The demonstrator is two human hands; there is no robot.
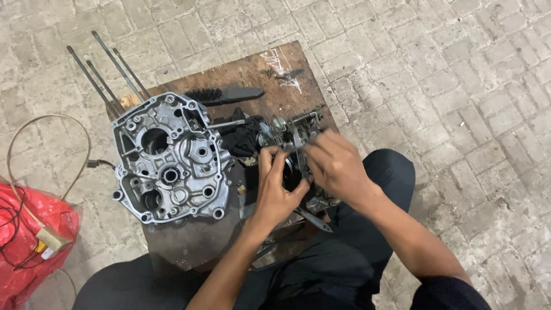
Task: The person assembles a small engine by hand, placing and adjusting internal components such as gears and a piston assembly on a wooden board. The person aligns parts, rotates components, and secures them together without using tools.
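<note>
While both hands work at the right edge of the wooden board (252, 72), the left hand (276, 192) curls closed around the dark round part of the small engine assembly (293, 129), thumb and fingers pinching its rim. The right hand (336, 166) lies over the same assembly, fingers bent down on it; what they grip is hidden. The assembly sits near the board's right edge, just beside the silver crankcase half (169, 161), whose long studs (106, 72) stick out past the far-left corner. A black brush (227, 95) lies behind the case. To do this well, I judge the left hand should steady the part firmly while the right hand works with small, even pressure, keeping fingers off sharp edges.
</note>
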